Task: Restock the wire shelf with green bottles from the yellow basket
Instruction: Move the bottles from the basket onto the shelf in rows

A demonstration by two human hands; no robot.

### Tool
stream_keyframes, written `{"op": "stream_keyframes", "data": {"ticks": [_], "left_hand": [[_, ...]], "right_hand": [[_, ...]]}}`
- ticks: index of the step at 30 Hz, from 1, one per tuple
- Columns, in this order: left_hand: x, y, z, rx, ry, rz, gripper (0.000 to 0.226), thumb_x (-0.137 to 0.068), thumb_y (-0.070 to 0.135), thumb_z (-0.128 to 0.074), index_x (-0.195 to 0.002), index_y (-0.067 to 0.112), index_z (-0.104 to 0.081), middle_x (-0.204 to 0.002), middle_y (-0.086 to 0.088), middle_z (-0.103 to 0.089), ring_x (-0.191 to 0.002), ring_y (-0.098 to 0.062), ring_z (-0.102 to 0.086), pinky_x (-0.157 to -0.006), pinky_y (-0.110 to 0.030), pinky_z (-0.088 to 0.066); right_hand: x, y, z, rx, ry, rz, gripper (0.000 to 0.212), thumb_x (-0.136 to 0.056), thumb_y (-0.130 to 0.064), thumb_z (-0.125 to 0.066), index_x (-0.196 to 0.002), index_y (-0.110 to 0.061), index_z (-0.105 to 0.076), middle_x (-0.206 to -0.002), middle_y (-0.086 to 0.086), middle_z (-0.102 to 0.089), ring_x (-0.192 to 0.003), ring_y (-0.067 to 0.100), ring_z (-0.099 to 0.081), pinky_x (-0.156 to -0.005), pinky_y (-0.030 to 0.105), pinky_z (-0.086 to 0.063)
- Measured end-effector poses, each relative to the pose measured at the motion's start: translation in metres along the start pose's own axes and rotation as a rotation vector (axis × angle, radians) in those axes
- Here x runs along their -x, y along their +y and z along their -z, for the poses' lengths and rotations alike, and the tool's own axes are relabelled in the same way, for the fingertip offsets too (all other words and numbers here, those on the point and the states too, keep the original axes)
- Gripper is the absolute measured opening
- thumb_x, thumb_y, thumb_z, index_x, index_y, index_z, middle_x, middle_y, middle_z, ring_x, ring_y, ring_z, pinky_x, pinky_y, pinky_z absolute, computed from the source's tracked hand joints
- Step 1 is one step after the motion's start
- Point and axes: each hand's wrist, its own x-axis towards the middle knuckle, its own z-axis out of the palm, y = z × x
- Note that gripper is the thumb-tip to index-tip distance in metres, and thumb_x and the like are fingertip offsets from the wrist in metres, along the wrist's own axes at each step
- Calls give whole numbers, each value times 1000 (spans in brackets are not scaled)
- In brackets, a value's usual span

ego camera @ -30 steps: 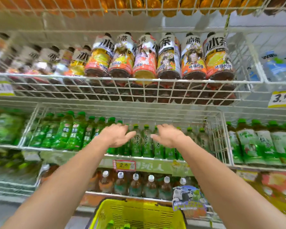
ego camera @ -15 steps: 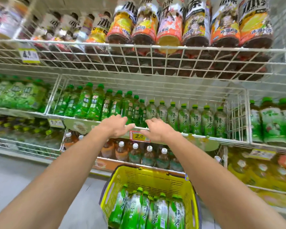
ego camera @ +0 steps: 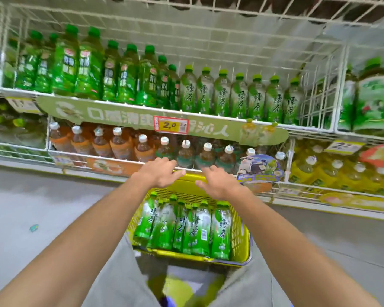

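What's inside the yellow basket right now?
Green bottles lie side by side in the basket, caps toward the shelf. Anything beneath them is covered, and the left hand and right hand hide part of the far rim.

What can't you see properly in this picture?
In the head view:
- Far rim of the yellow basket: partly behind the left hand and right hand.
- Any lower layer inside: covered by the green bottles on top.
- Dark shapes above the top wire: cut off by the upper edge.
- Left price tag: too blurred to read.
- Blue-green scrap on the floor: too small.
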Motion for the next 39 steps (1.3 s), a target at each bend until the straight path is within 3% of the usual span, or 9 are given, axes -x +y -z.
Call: {"op": "stream_keyframes", "data": {"ticks": [7, 14, 17, 20, 22, 24, 29, 35, 39], "left_hand": [[-22, -17, -110, 53, -224, 41, 65, -98, 64, -37, -128, 10, -54, -139, -19, -54, -129, -37, -50, -101, -48, -45], [-33, -12, -167, 111, -239, 85, 55, -95, 53, -58, -126, 8, -53, -130, -18, -57, -120, -36, -56, -97, -47, -48], [-37, -10, -173, 168, -209, 136, 53, -93, 45, -67, -124, 5, -55, -130, -17, -52, -117, -37, -58, -97, -46, -48], [-38, -8, -178, 234, -197, 192, 52, -89, 41, -72, -122, 4, -55, -129, -17, -50, -113, -37, -60, -94, -45, -51], [-41, -8, -179, 279, -198, 224, 50, -87, 38, -75, -120, 5, -55, -129, -17, -50, -112, -36, -59, -93, -44, -52], [-42, -9, -178, 326, -204, 251, 43, -85, 36, -77, -110, 9, -56, -126, -15, -50, -108, -34, -60, -89, -43, -53], [-43, -11, -177, 415, -223, 307, 42, -80, 33, -81, -95, 14, -47, -112, -8, -54, -95, -26, -57, -78, -36, -53], [-50, -10, -176, 483, -237, 382, 49, -75, 34, -85, -98, 14, -47, -95, -3, -57, -87, -22, -60, -68, -34, -51], [-50, -5, -177, 476, -203, 428, 57, -73, 43, -88, -102, 12, -50, -93, -4, -59, -90, -26, -62, -73, -37, -54]], "right_hand": [[-6, 3, -102, -83, -202, -134, 63, -101, -53, -45, -144, -6, -43, -146, 20, -43, -134, 37, -45, -107, 49, -42], [-16, 0, -145, -88, -225, -280, 52, -100, -35, -55, -140, -3, -48, -151, 18, -38, -134, 34, -45, -110, 45, -41], [-28, 1, -145, -42, -198, -316, 30, -96, -23, -61, -122, -7, -59, -135, 13, -51, -118, 30, -56, -98, 41, -49], [-37, 5, -143, -10, -192, -348, 17, -94, -27, -67, -98, -12, -61, -104, 7, -64, -88, 23, -63, -77, 34, -55], [-42, 10, -142, -11, -189, -371, 23, -92, -32, -71, -85, -14, -58, -82, 3, -62, -71, 18, -59, -60, 28, -49], [-45, 11, -140, -16, -197, -388, 25, -88, -35, -73, -82, -15, -59, -74, 0, -59, -67, 18, -58, -51, 23, -40], [-39, 13, -139, -88, -150, -374, 42, -80, -48, -79, -103, -18, -62, -93, 0, -67, -85, 20, -65, -68, 28, -51], [-50, 11, -138, -163, -244, -436, 49, -75, -53, -82, -89, -15, -56, -83, -1, -60, -78, 19, -60, -60, 30, -49], [-55, -3, -152, -351, -292, -408, 83, -75, -57, -82, -138, -13, -53, -127, 7, -62, -116, 25, -60, -96, 34, -52]]}}
